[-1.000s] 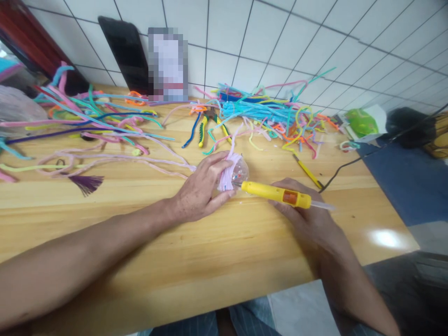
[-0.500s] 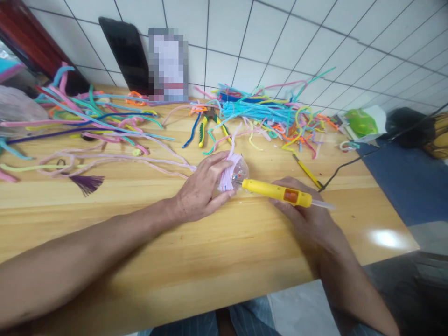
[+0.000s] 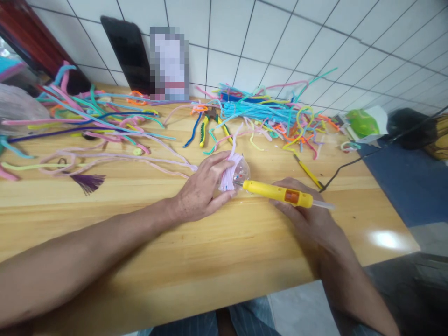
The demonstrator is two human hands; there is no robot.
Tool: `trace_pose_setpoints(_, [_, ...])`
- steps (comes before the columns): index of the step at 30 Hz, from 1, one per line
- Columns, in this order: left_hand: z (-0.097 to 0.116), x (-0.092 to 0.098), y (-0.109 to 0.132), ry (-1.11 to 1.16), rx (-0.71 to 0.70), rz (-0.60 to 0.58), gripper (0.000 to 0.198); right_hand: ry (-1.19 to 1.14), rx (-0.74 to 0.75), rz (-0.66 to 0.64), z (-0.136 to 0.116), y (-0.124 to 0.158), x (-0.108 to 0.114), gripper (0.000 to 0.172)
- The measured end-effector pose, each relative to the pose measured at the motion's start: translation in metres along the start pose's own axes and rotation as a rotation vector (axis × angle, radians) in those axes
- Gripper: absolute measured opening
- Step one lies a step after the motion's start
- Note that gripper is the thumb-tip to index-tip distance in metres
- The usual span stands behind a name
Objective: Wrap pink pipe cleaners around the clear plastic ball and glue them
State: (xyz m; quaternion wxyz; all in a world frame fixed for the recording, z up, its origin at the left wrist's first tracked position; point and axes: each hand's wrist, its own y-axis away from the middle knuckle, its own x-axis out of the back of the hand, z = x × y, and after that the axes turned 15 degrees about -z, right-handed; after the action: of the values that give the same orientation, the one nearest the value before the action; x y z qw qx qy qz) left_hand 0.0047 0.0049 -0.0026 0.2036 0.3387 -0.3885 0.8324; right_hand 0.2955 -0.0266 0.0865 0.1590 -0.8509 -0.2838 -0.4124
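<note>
My left hand (image 3: pixel 201 189) is closed around a clear plastic ball (image 3: pixel 239 171) partly wrapped in pale pink pipe cleaner (image 3: pixel 229 177), holding it on the wooden table (image 3: pixel 196 242). A loose end of that pink strand runs up from the ball. My right hand (image 3: pixel 301 210) grips a yellow glue gun (image 3: pixel 278 193) with an orange switch. Its nozzle touches the ball's right side, and a clear glue stick sticks out of its back end.
Heaps of coloured pipe cleaners (image 3: pixel 266 114) lie across the back of the table, with yellow-handled pliers (image 3: pixel 210 126) among them. A purple tassel (image 3: pixel 87 182) lies at the left. A black phone (image 3: pixel 128 51) leans on the tiled wall. A black cable (image 3: pixel 350 163) crosses at the right.
</note>
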Motion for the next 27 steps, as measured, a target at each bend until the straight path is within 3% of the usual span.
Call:
trace_pose_setpoints(17, [0.0007,0.0011,-0.0008,0.008,0.003,-0.006,0.065,0.034,0.045,0.003,0.0029,-0.0009,0.0006,0.013])
trace_pose_setpoints(23, [-0.0001,0.0,-0.001,0.003,-0.009,0.005,0.067,0.039,0.051,0.031,0.0045,0.0002,0.002,0.024])
trace_pose_setpoints(27, [-0.0006,0.0001,-0.0004,0.001,0.0,-0.003,0.068,-0.039,-0.019,0.077,0.0023,0.0015,0.0038,0.014])
